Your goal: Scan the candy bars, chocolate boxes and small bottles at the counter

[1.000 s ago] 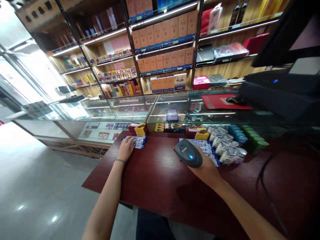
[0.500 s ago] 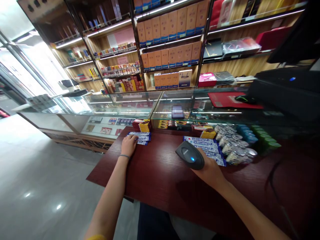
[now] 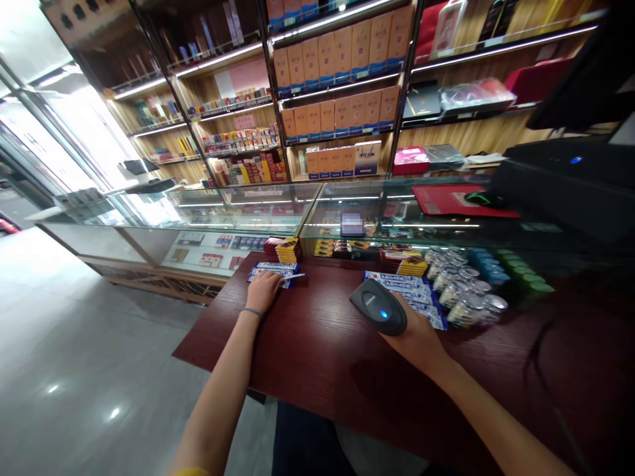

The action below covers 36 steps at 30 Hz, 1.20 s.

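My right hand (image 3: 419,334) is wrapped round a black barcode scanner (image 3: 378,308) with a lit blue light, held above the wooden table. My left hand (image 3: 264,291) is closed on a slim blue-and-white packet (image 3: 294,276), tilted so its narrow edge shows and partly covered by the fingers. Under and behind that hand lie more blue-and-white packets (image 3: 275,266), flat on the table. Beyond the scanner, a larger row of similar packets (image 3: 404,283) is spread out, partly hidden by the scanner and my right hand.
The dark red table (image 3: 317,357) meets a glass display counter (image 3: 238,205). Yellow-and-red boxes (image 3: 288,250) are stacked at its back left, with another stack (image 3: 409,261) farther right. Clear jars (image 3: 464,291), blue cans (image 3: 489,264) and green cans (image 3: 526,271) stand at right.
My left hand has shifted slightly right and toward me, and a packet is now tilted up in its fingers. My right hand and the scanner have barely moved.
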### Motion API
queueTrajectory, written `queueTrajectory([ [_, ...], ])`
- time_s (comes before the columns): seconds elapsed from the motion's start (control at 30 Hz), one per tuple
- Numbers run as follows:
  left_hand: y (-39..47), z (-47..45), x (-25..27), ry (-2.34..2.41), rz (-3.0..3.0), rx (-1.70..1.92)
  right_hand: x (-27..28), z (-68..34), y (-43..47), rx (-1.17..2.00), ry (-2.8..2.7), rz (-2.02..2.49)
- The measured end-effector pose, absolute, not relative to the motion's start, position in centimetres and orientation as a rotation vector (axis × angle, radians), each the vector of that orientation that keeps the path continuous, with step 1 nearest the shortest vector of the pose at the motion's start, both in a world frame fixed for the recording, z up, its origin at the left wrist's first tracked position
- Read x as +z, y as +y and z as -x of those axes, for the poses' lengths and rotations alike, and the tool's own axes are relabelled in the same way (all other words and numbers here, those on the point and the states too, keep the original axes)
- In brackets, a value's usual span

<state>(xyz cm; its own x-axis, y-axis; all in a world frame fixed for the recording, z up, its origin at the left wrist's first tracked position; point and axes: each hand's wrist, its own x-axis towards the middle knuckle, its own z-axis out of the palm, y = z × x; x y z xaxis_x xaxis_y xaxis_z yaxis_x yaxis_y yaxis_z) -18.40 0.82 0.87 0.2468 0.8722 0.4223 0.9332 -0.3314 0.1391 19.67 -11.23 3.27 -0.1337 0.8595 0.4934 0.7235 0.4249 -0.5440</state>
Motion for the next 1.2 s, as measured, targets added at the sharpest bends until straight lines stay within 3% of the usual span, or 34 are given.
queueTrajectory([
  [0.13,0.3,16.6,1.3,-1.769,2.434,-0.982,3.3,-19.8,-11.2,0.211,-1.894,1.355],
  [0.37,-0.2,12.1,1.3,-2.241,2.413,-2.357,3.4,-19.6,-11.4,0.214,-1.861,1.391],
  [0.47,-0.8,11.1,1.6,-2.464,2.487,-2.730,3.9,-19.5,-11.6,0.253,-1.938,1.407],
  [1.0,-1.5,10.5,2.0,-2.635,2.622,-2.758,4.7,-19.4,-11.8,0.370,-2.120,1.444],
  [1.2,-1.5,10.2,1.5,-2.425,2.627,-2.912,5.1,-20.2,-11.4,0.348,-1.959,1.491],
])
